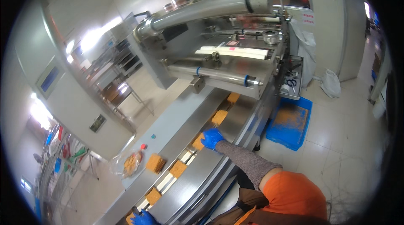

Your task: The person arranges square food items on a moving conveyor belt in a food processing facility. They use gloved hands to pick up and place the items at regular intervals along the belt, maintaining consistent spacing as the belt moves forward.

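My right hand, in a blue glove, has its fingers closed on orange-brown square biscuits in the conveyor channel. At the bottom edge, my left hand, also gloved, grips biscuits on the same line, its fingers partly cut off by the frame. Between my hands sit more biscuit portions; farther up lie others. A loose stack and a clear bag of pieces rest on the side ledge.
The machine's steel rollers stand over the conveyor's far end. A blue crumb-dusted bin is on the floor at right, below a tool tray, near white sacks. A table and rack stand at left.
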{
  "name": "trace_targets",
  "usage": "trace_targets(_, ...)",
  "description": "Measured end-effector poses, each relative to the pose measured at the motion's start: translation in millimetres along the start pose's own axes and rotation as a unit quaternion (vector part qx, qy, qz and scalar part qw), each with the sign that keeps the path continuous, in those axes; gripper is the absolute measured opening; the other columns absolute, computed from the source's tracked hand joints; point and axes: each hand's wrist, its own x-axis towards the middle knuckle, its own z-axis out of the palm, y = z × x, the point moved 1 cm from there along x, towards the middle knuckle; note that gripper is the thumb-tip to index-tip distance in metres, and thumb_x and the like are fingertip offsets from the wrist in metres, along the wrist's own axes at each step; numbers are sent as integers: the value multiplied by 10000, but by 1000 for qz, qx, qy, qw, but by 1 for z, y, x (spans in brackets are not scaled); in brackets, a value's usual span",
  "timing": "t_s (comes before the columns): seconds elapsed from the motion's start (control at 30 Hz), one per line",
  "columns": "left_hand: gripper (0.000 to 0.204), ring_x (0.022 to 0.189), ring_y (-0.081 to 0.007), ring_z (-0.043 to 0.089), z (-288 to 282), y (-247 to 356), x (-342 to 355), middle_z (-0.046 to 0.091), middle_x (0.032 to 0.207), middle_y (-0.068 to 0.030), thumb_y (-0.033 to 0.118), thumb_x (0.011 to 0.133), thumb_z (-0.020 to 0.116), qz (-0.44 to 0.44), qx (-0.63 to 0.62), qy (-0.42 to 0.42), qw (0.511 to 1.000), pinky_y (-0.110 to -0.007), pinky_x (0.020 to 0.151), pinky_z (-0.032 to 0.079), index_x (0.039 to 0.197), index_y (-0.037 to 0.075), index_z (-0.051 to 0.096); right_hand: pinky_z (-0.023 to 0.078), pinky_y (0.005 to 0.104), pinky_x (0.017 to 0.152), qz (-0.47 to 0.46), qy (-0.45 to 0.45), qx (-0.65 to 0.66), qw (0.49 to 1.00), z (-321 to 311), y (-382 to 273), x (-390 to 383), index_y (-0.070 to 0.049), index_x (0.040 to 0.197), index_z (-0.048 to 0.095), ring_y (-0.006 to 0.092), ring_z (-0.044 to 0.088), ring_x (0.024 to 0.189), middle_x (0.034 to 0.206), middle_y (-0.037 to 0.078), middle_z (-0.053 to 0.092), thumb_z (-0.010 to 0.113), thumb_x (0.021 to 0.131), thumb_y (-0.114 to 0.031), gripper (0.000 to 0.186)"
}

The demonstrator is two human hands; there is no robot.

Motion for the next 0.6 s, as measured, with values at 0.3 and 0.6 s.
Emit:
trace_targets(0.3,285,885,-389,660,2,4,4,692,950,-201,237,852,677,23,-276,-39,960,-483,796,519,1018,5,674,523,490,789,-56,151,21,987,-16,1,-7,30,1029,617,409,638,891,928,258,641,718,795,-250,379)
trace_targets(0.6,324,900,-382,640,-9,-5,6,672,976,-194,263,843,670,87,-169,-10,982,-477,791,506,1072,33,668,514,517,736,-42,28,4,999,-12,-10,-3,-1,833,675,415,642,787,866,241,669,667,815,-304,303)
